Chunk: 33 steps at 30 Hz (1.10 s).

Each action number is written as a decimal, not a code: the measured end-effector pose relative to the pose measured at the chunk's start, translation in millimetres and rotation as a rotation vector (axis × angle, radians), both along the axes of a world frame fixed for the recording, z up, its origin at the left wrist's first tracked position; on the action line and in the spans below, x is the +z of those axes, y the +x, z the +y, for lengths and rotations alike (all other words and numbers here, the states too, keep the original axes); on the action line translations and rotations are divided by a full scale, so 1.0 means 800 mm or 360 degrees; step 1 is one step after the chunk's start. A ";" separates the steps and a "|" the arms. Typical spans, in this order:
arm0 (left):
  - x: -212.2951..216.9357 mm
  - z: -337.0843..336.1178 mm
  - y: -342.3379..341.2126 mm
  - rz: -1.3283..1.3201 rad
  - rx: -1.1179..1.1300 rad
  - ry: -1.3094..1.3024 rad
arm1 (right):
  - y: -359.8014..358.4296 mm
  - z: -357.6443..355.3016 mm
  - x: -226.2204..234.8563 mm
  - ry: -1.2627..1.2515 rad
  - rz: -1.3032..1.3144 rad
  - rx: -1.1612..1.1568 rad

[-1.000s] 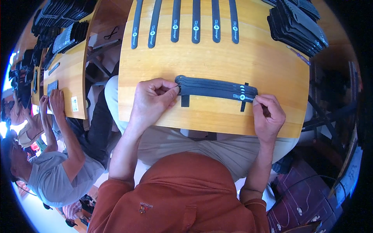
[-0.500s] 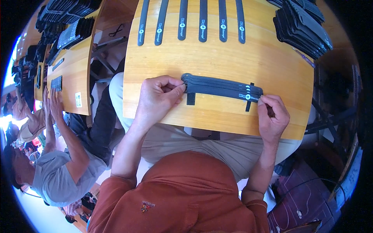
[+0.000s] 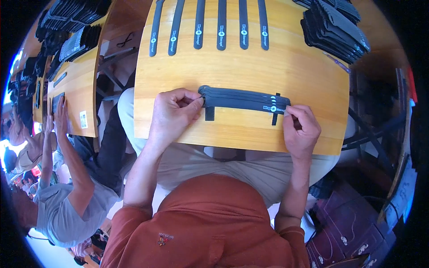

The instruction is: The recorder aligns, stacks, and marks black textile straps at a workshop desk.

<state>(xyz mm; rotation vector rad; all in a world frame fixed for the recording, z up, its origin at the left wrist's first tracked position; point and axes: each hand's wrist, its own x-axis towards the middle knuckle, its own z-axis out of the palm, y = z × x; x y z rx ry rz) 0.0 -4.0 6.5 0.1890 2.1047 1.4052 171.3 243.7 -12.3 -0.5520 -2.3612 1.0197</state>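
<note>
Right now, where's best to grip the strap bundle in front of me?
Probably pinch the strap bundle by both short ends, left hand from the left, right hand from the right: it stretches crosswise before you, long and narrow, its layers stepped.

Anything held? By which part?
Yes: overlapped dark straps; left hand pinches their left end, right hand the lower right corner.

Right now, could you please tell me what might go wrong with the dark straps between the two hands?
The overlapping dark straps might slide out of line, as the left hand and right hand pinch only their ends. The short black strips poking out from under them could skew, since neither hand appears to hold them.
</note>
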 end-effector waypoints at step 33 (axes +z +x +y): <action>-0.011 -0.004 0.003 0.0391 -0.0052 -0.0084 | 0.012 -0.047 0.011 0.0772 -0.0561 0.0351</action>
